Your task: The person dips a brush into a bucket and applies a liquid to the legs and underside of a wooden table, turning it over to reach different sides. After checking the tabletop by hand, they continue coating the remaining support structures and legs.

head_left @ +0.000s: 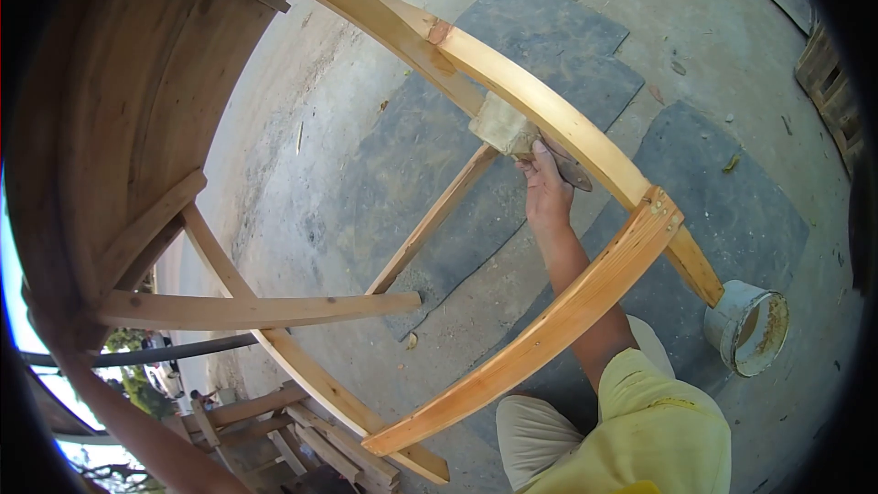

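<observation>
My right hand (pixel 547 185) is closed round a wide brush (pixel 505 126) with a cream-coloured head; its dark handle juts out past my fingers. The brush head lies against a wooden chair frame (pixel 549 119), close to where a slim rail meets a curved leg. This frame is tipped over, and its glossy curved armrest (pixel 540 357) crosses in front of my forearm. At lower left my left forearm (pixel 137 421) reaches up toward the shaded wooden panel (pixel 155 82); the left hand's fingers are lost in shadow at the view's edge.
A white pot (pixel 736 338) with brownish residue stands beside one leg's end. Dark mats (pixel 402 183) lie on the concrete floor. Stacked timber pieces (pixel 320 439) sit at lower left, and a wooden object (pixel 832 82) is at the right edge.
</observation>
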{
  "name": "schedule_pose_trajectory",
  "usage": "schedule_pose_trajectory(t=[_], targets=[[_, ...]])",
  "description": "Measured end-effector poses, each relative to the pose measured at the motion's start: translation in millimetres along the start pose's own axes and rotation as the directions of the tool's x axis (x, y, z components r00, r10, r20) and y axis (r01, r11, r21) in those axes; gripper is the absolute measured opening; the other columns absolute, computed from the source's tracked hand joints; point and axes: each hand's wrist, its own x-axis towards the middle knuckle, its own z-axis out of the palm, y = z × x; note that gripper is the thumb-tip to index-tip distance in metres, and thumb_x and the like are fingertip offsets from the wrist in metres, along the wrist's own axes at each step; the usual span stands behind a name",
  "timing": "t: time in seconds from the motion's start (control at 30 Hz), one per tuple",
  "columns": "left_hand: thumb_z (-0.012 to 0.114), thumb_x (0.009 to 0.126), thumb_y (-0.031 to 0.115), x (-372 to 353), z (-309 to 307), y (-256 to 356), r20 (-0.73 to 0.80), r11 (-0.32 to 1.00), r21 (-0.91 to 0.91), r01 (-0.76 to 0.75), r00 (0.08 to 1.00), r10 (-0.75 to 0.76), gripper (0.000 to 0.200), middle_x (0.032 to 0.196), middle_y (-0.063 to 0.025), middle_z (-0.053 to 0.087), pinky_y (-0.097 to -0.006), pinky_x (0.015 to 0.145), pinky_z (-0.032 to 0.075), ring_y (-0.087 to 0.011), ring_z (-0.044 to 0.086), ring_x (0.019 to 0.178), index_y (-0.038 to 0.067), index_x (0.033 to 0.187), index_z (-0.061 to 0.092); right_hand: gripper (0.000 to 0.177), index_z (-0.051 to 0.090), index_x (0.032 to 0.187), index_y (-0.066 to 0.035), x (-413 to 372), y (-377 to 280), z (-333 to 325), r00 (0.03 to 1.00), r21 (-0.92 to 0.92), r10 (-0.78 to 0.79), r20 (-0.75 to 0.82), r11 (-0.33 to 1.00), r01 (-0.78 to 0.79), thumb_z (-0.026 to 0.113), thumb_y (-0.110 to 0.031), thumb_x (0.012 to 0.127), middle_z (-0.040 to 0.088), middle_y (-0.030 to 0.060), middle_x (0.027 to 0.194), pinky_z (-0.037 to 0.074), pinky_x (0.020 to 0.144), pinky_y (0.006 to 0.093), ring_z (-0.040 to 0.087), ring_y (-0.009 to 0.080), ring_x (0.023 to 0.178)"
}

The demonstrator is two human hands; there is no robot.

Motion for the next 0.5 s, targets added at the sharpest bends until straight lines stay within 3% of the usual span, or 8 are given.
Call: schedule_pose_trajectory(t=[0.13,0.2,0.23,0.3,0.33,0.43,0.47,0.5], targets=[[0.028,0.105,0.046,3.1,-3.2,-8.8,-0.008,1.0,-0.014,0.006,1.0,-0.006,0.051,0.125,-0.0245,0.063,-0.048,0.094,0.053,-0.0361,0.065,0.11,0.011,0.133,0.051,0.028,0.064,0.12,0.0,-1.4,29.8,-62.4,0.988,-0.147,0.051,-0.143,0.986,-0.072,0.066,-0.008,0.093,0.066,0.0096,0.115,0.055,0.075,0.0286,0.066,0.0147,0.092],[0.028,0.105,0.046,5.5,-8.0,-13.7,-0.012,1.0,-0.025,0.007,1.0,-0.008,0.05,0.126,-0.0243,0.063,-0.0477,0.094,0.053,-0.0358,0.065,0.11,0.011,0.135,0.05,0.028,0.063,0.121,0.001,-7.1,34.0,-72.2,0.956,-0.496,-0.177,-0.234,0.868,0.04,0.065,-0.009,0.095,0.065,0.0107,0.114,0.055,0.079,0.0301,0.066,0.0168,0.093],[0.028,0.105,0.045,5.9,-9.2,-16.3,-0.015,1.0,-0.028,0.011,1.0,-0.011,0.05,0.126,-0.0242,0.063,-0.0475,0.095,0.053,-0.0356,0.065,0.111,0.011,0.135,0.05,0.028,0.063,0.121,0.001,-8.6,35.6,-63.8,0.957,-0.492,-0.174,-0.231,0.87,0.04,0.065,-0.009,0.095,0.065,0.0107,0.114,0.055,0.079,0.0301,0.066,0.0168,0.093],[0.028,0.106,0.045,8.4,-9.4,-19.0,-0.019,0.999,-0.037,0.006,1.0,-0.006,0.05,0.126,-0.024,0.063,-0.0471,0.095,0.053,-0.0353,0.065,0.111,0.012,0.137,0.049,0.028,0.062,0.122,0.001,-18.4,33.2,-32.9,0.985,-0.53,-0.174,-0.005,0.836,0.145,0.064,-0.009,0.096,0.065,0.0108,0.114,0.055,0.081,0.0313,0.066,0.0182,0.095],[0.029,0.106,0.045,8.9,-10.6,-19.6,-0.022,0.999,-0.04,0.005,1.0,-0.006,0.05,0.126,-0.0239,0.063,-0.0469,0.095,0.053,-0.0352,0.065,0.111,0.012,0.137,0.049,0.028,0.062,0.122,0.001,-19.8,27.5,-19.6,0.985,-0.524,-0.173,-0.006,0.84,0.145,0.064,-0.009,0.096,0.065,0.0108,0.114,0.055,0.081,0.0313,0.066,0.0182,0.095],[0.029,0.106,0.044,11.1,-13.2,-21.9,-0.027,0.999,-0.043,0.006,1.0,-0.007,0.05,0.127,-0.0235,0.063,-0.0464,0.095,0.053,-0.0347,0.065,0.112,0.013,0.139,0.048,0.033,0.057,0.13,-0.004,-22.9,12.3,10.2,0.994,-0.048,-0.059,0.093,0.997,0.064,0.062,-0.009,0.098,0.061,0.0084,0.124,0.053,0.083,0.0312,0.062,0.0161,0.106],[0.029,0.106,0.043,11.9,-13.5,-23.1,-0.026,0.999,-0.047,0.007,1.0,-0.008,0.049,0.127,-0.0234,0.063,-0.0462,0.095,0.053,-0.0346,0.065,0.112,0.013,0.14,0.047,0.033,0.057,0.13,-0.004,-24.7,8.0,16.8,0.993,-0.043,-0.061,0.098,0.997,0.065,0.062,-0.009,0.098,0.061,0.0084,0.124,0.053,0.083,0.0312,0.062,0.0161,0.106],[0.029,0.106,0.043,11.9,-14.6,-24.3,-0.031,0.999,-0.052,0.007,0.999,-0.009,0.049,0.127,-0.0233,0.063,-0.046,0.095,0.053,-0.0344,0.065,0.112,0.013,0.14,0.047,0.034,0.057,0.132,-0.007,-27.0,3.3,23.3,0.989,0.082,0.044,0.138,0.995,-0.056,0.063,-0.011,0.098,0.062,0.0069,0.122,0.052,0.087,0.0319,0.061,0.0154,0.105]])
